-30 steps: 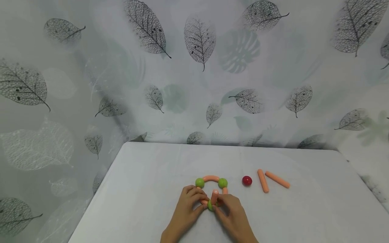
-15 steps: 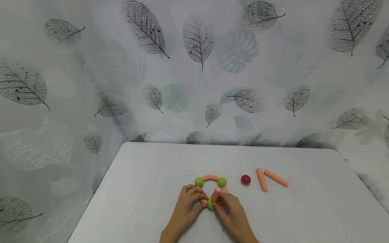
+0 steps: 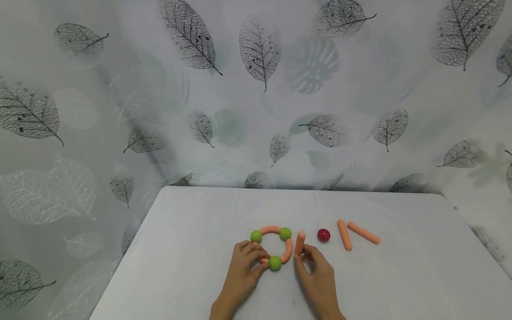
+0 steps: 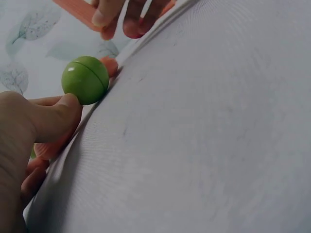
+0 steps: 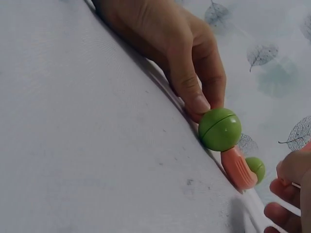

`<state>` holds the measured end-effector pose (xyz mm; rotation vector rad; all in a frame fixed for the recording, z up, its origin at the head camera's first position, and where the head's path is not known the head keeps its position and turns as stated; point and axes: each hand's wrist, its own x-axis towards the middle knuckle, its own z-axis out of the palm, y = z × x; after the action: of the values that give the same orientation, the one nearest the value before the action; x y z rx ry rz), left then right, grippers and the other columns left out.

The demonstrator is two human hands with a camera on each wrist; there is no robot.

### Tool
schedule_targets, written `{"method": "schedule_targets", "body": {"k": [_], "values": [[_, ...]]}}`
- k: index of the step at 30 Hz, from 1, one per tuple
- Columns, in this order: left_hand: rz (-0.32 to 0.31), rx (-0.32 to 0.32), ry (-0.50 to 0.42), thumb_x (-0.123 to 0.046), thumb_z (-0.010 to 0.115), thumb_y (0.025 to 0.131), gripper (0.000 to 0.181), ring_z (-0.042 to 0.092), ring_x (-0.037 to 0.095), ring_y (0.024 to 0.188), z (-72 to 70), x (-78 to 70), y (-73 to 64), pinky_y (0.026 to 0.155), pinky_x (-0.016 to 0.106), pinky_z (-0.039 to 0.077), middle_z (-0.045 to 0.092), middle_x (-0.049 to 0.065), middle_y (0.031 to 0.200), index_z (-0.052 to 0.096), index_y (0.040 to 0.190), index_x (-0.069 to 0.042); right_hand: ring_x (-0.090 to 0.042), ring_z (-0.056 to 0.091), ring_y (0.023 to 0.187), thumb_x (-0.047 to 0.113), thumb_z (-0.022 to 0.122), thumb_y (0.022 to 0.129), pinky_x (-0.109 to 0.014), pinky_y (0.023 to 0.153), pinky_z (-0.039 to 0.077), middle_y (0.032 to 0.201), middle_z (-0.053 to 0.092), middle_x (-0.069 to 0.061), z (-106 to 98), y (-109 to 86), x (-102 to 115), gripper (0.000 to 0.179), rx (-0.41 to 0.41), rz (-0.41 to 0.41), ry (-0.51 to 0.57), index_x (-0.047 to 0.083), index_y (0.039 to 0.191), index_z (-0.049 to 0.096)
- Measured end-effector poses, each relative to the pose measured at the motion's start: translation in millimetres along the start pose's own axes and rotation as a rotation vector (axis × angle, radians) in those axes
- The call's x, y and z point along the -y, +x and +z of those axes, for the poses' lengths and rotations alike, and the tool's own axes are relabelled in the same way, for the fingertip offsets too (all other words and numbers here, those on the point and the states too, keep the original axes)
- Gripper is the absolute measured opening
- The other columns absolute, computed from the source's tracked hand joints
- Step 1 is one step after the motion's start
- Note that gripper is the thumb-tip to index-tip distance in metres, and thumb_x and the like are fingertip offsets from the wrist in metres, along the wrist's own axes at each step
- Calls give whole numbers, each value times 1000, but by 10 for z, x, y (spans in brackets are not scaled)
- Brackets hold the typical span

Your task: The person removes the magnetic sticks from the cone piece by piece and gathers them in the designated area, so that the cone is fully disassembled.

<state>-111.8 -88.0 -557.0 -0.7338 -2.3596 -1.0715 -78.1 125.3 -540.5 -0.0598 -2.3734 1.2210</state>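
The orange stick, pinched by the right hand, has been moved from the ring's six-o'clock green ball to just beyond three o'clock; the ring is pinched at seven by the left hand.

Left hand, lower center of head view: fingers bent, thumb opposed, gripping. Right hand, right of it, apart: thumb and fingers pinching. Forearms bare, at bottom edge.

The left hand's fingers partly hide one curved orange piece.
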Motion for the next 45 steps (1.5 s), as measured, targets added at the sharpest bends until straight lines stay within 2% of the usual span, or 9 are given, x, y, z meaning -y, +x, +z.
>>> {"method": "schedule_targets", "body": {"k": [4,10,12,16,19,27,30,37,45], "values": [[-58,-11,37,-18,89,77,23,55,19,114,-7,-14,9,104,35,41,70,-13,103,76,95,-23,-12,61,84,6,84,86,-16,78,46,96,71,4,-26,21,8,31,-22,49,-55,12,114,73],[-136,-41,77,-14,91,74,27,56,19,114,-20,-34,14,103,39,44,71,-12,104,78,96,-22,-14,56,77,8,85,84,-27,70,44,87,71,0,-45,50,20,29,-80,63,-158,10,111,75],[-163,-50,86,-14,92,74,28,56,20,114,-24,-43,14,104,41,44,72,-11,105,78,96,-22,-15,57,77,8,86,84,-30,72,44,85,71,-2,-51,55,18,28,-95,85,-183,9,110,76],[-201,-64,91,-14,92,73,28,56,22,115,-23,-54,11,105,42,44,72,-10,104,78,96,-22,-20,59,81,10,85,84,-44,88,39,88,74,-5,-66,62,4,26,-94,133,-223,8,109,75],[-201,-71,92,-15,92,73,28,56,21,115,-10,-47,12,105,42,44,72,-11,104,78,97,-22,-25,59,83,12,84,85,-51,95,34,89,75,-8,-76,72,-18,24,-91,156,-232,6,107,74],[-208,-72,91,-13,92,74,28,56,21,114,8,-39,2,104,44,44,72,-10,104,77,95,-22,-32,62,89,13,85,84,-56,95,36,89,77,-9,-88,62,-48,23,-86,160,-281,6,103,75],[-220,-63,88,-13,92,74,28,55,21,115,4,-47,-2,105,44,44,72,-10,104,77,95,-22,-33,62,92,13,85,84,-57,96,35,90,77,-9,-87,56,-67,22,-79,165,-290,6,102,75],[-174,-70,114,-12,91,74,28,55,22,113,6,-33,8,103,43,44,71,-9,104,76,95,-22,-34,60,97,15,84,85,-58,96,34,91,75,-8,-79,57,-71,20,-74,189,-309,7,101,75],[-208,-60,136,-10,93,71,30,55,21,113,-30,-51,9,103,44,46,71,-10,103,76,92,-22,-36,59,97,16,84,84,-57,92,35,88,73,-8,-84,54,-72,18,-87,169,-330,9,96,73]]}}
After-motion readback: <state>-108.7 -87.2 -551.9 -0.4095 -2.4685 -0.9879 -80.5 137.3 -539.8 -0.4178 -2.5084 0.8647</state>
